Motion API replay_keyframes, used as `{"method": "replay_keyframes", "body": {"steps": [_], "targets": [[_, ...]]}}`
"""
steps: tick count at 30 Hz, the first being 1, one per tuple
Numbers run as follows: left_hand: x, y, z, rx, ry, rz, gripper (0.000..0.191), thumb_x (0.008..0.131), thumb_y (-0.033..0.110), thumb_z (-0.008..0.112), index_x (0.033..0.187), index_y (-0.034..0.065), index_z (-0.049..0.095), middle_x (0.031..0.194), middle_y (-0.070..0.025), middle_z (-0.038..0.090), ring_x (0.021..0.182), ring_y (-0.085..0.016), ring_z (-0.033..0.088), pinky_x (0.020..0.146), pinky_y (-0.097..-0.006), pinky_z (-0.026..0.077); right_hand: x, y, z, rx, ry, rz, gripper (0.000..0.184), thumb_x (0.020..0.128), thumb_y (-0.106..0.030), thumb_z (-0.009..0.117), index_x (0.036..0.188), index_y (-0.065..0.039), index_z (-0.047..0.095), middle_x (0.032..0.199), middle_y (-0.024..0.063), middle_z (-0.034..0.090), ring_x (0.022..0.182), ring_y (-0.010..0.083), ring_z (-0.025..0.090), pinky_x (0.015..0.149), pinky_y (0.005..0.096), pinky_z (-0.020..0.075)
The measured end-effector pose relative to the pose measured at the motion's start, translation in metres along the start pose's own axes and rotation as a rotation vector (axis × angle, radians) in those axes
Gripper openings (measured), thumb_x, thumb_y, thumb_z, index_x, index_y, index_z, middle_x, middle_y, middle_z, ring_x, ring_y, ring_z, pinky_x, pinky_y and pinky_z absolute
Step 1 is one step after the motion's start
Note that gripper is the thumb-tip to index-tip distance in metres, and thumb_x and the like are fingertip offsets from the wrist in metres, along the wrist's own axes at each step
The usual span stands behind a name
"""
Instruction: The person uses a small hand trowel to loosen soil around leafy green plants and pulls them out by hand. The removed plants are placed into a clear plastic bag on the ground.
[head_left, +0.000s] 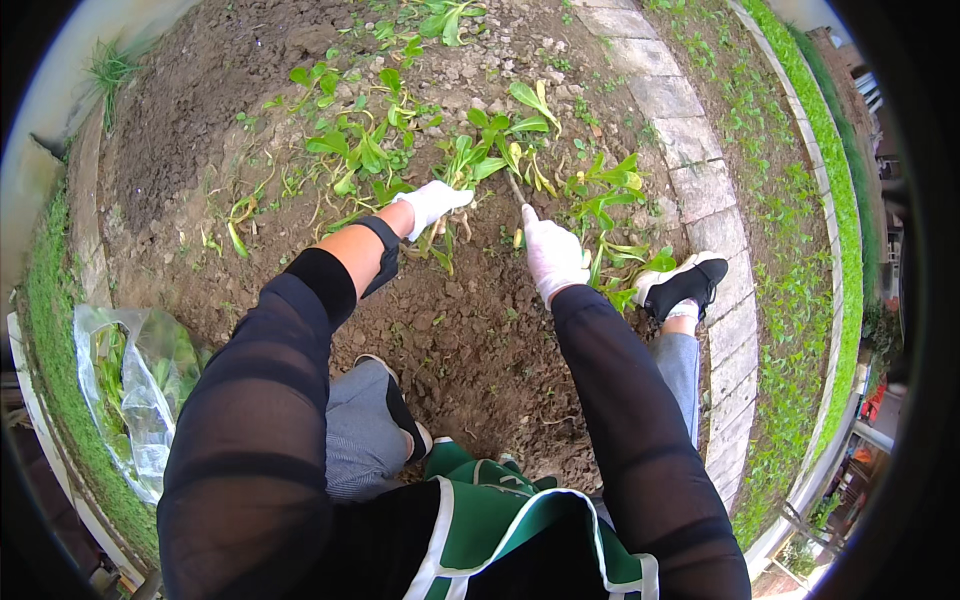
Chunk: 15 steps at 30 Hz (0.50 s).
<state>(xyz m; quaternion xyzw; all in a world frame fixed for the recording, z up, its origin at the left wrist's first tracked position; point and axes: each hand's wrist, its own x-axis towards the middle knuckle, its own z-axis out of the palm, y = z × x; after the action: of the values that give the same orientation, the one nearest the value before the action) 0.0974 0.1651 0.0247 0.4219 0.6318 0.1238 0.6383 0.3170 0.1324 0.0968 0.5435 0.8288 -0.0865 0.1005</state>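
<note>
My left hand (435, 208), in a white glove, is at a leafy green plant (469, 161) in the brown soil; the plant's leaves spread just beyond my fingertips. Whether the fingers grip its stem cannot be told. In my right hand (553, 255), also gloved in white, is a thin tool with a narrow metal blade (516, 189), its handle mostly hidden by the palm. The blade points away from me, its tip low by the plant's base. Yellowing leaves (538, 174) lie just beyond the tip.
Several more leafy plants (367, 150) stand or lie on the soil. Limp greens lie between my right hand and my right shoe (684, 285). A clear plastic bag (142, 397) of greens rests at the left. A paved brick path (701, 187) borders the bed on the right, with seedlings (795, 300) beyond.
</note>
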Motion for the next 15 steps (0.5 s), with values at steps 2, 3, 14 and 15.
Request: {"method": "replay_keyframes", "body": {"steps": [2,3,14,15], "targets": [[-0.011,-0.004,-0.012,0.031,0.052,0.064,0.043,0.086,0.044,0.056,0.107,0.0064,0.064,0.095,-0.0093,0.064,0.056,-0.014,0.052,0.048,-0.0287,0.044,-0.015,0.006,0.001,0.208,0.081,0.062,0.036,0.086,-0.011,0.047,0.122,-0.012,0.049,0.081,0.0140,0.064,0.072,0.0306,0.063,0.064,0.0411,0.0501],[-0.017,-0.003,-0.018,-0.035,-0.046,-0.002,0.042,0.085,0.044,0.057,0.105,0.0073,0.065,0.083,-0.0042,0.064,0.059,-0.010,0.053,0.046,-0.0236,0.042,-0.023,0.008,0.001,0.316,0.099,0.148,0.039,0.085,-0.014,0.050,0.124,-0.014,0.048,0.081,0.0136,0.064,0.072,0.0311,0.063,0.066,0.0410,0.0496],[-0.118,-0.064,-0.051,-0.356,-0.176,0.050,0.038,0.090,0.040,0.051,0.102,0.0056,0.062,0.075,-0.0004,0.063,0.052,-0.008,0.053,0.044,-0.0222,0.043,-0.094,-0.027,0.017,1.272,0.274,0.446,0.044,0.076,-0.005,0.064,0.119,-0.002,0.056,0.105,0.0066,0.064,0.092,0.0120,0.060,0.084,0.0238,0.0444],[-0.125,-0.082,-0.050,-0.418,-0.128,0.035,0.037,0.090,0.040,0.051,0.100,0.0059,0.062,0.077,-0.0018,0.063,0.059,-0.010,0.056,0.046,-0.0236,0.045,-0.095,-0.028,0.013,1.345,0.298,0.400,0.043,0.077,-0.002,0.062,0.119,0.001,0.054,0.112,0.0088,0.061,0.100,0.0136,0.057,0.090,0.0249,0.0415]]}}
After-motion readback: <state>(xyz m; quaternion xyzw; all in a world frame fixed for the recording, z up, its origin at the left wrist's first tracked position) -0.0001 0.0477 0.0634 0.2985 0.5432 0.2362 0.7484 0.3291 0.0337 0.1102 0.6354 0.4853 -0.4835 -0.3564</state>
